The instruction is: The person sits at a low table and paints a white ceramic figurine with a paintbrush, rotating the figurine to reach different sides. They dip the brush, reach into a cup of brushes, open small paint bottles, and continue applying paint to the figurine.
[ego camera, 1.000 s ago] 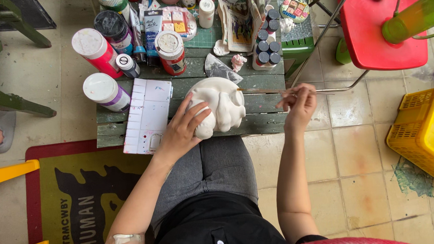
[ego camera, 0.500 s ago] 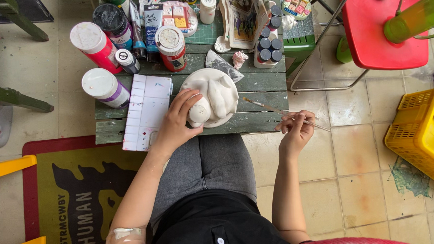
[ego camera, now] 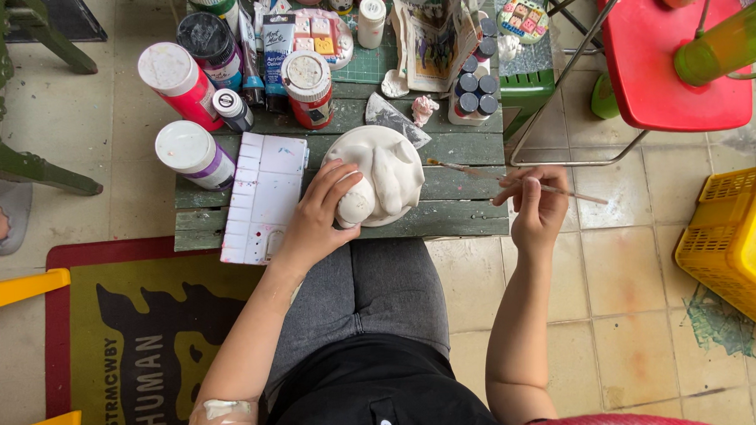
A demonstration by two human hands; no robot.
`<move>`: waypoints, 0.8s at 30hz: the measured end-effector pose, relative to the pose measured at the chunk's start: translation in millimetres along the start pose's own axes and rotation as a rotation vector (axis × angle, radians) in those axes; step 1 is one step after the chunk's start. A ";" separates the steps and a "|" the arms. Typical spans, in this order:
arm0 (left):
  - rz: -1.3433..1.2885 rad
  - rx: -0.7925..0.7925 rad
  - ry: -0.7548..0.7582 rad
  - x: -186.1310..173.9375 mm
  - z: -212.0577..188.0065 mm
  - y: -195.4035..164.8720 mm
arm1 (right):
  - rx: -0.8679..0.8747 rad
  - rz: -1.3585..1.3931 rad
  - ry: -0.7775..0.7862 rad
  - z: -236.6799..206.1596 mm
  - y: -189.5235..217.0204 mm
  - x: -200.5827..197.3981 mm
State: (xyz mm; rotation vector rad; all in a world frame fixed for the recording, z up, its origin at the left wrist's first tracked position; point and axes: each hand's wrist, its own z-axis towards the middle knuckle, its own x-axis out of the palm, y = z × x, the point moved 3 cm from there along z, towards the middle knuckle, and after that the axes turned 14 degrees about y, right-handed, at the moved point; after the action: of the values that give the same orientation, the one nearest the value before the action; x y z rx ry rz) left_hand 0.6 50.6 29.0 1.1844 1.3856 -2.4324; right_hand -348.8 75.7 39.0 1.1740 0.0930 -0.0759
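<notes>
white figurine point(ego camera: 382, 171) sitting mid-frame on the green table point(ego camera: 462, 202) | left hand point(ego camera: 320, 217) wrapping around it, steadying | right hand point(ego camera: 537, 207) pinching a thin brush point(ego camera: 512, 179), tip hovering just right | looks like painting's underway, next stroke's needing a careful touch-down

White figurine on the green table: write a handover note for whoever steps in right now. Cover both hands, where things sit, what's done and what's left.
Left hand: gripping the white figurine, steadying it on the green slatted table.
Right hand: holding a thin paintbrush, tip pointing toward the figurine but apart from it.
Nearby: white palette left of the figurine, with paint traces in a few wells; paint bottles behind it.
Done: no colour visible on the figurine.
Left: painting looks unstarted on the visible side.
</notes>
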 end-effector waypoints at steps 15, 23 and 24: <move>0.108 0.001 0.048 7.9 1.7 -5.6 | -0.217 -0.184 -0.062 157.9 23.5 5.6; 0.141 0.029 0.041 6.9 5.5 -7.7 | -0.256 -0.923 0.015 335.4 20.5 113.6; 0.134 0.029 0.038 6.5 5.9 -7.3 | -0.397 -0.962 0.045 339.4 22.9 121.2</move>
State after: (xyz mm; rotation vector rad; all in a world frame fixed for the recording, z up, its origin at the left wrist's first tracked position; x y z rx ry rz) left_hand -10.5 52.0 31.4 1.2921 1.2414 -2.3576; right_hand -214.7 -230.0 176.5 0.6489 0.6783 -0.8394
